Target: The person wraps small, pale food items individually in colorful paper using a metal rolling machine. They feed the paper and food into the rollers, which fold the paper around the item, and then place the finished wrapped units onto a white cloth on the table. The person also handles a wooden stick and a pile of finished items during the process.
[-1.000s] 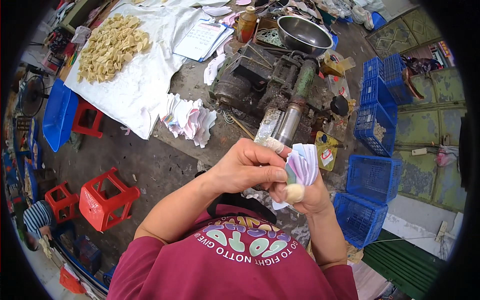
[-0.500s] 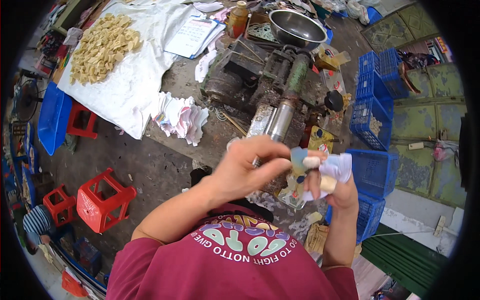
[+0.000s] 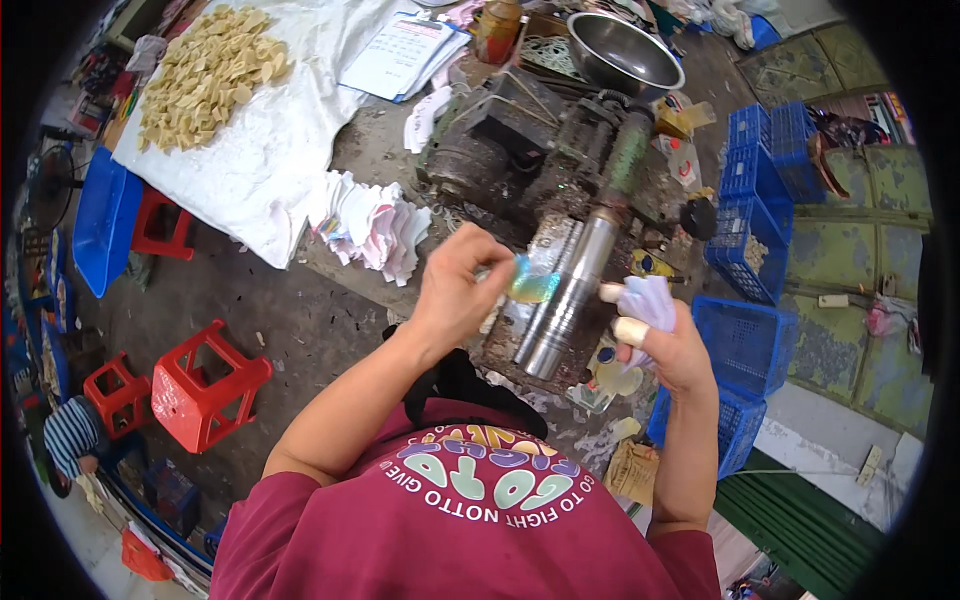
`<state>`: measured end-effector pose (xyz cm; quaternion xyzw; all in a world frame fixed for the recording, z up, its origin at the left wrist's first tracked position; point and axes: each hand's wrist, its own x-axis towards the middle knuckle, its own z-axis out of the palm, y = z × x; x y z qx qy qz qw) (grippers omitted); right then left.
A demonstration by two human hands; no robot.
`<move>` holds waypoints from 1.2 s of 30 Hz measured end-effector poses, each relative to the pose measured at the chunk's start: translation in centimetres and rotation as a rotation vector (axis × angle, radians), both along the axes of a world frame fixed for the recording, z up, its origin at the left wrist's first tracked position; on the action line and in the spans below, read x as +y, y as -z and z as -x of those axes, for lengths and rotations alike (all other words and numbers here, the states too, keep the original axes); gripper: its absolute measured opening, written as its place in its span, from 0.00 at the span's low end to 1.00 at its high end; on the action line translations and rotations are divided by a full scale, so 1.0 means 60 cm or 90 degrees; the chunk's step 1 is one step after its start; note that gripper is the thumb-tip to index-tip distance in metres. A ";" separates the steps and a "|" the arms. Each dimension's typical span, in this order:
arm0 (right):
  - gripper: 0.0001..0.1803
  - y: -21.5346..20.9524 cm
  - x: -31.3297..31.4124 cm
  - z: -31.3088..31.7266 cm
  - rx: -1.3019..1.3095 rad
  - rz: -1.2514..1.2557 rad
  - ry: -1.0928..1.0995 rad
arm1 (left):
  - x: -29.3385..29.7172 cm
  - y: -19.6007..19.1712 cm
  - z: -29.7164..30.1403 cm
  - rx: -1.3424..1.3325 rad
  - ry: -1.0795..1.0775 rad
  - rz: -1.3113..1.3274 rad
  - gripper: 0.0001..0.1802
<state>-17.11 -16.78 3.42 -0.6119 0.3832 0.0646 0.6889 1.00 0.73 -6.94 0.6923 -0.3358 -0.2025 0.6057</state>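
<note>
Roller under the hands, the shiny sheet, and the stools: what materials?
Roller: looks like polished steel, bright streaks along the cylinder. Sheet in the left hand: probably thin iridescent film or foil, rainbow sheen. Stools: likely moulded red plastic, uniform glossy colour.

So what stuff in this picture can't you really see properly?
All in the head view:
- Shiny wrapper pinched by the left hand: blurred, so its shape is unclear.
- Pale wrappers in the right hand: fingers hide their lower part.
- Person in a striped top: cut off by the dark rim.
- Contents of the metal bowl: too small to tell.
</note>
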 end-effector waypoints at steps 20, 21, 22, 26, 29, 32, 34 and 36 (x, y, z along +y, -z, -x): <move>0.28 -0.006 0.071 -0.030 -0.176 -0.087 0.063 | 0.132 0.054 -0.130 -0.272 -0.195 -0.145 0.13; 0.28 -0.008 0.077 -0.034 -0.169 -0.078 0.054 | 0.103 0.011 -0.093 -0.087 -0.087 -0.062 0.08; 0.29 -0.009 0.082 -0.036 -0.163 -0.070 0.047 | 0.077 -0.052 -0.056 0.156 0.057 -0.049 0.04; 0.29 -0.018 0.106 -0.055 -0.250 -0.063 0.063 | 0.026 -0.156 0.017 0.442 0.266 0.010 0.07; 0.30 -0.019 0.105 -0.046 -0.283 -0.090 0.040 | 0.015 -0.157 0.032 0.535 0.282 0.104 0.07; 0.31 -0.030 0.108 -0.037 -0.308 -0.154 0.022 | 0.015 -0.153 0.033 0.587 0.353 0.154 0.06; 0.30 -0.025 0.102 -0.022 -0.309 -0.141 0.050 | 0.016 -0.147 0.035 0.598 0.398 0.168 0.06; 0.29 0.006 0.073 0.012 -0.300 -0.071 0.112 | 0.010 -0.145 0.039 0.550 0.339 0.180 0.05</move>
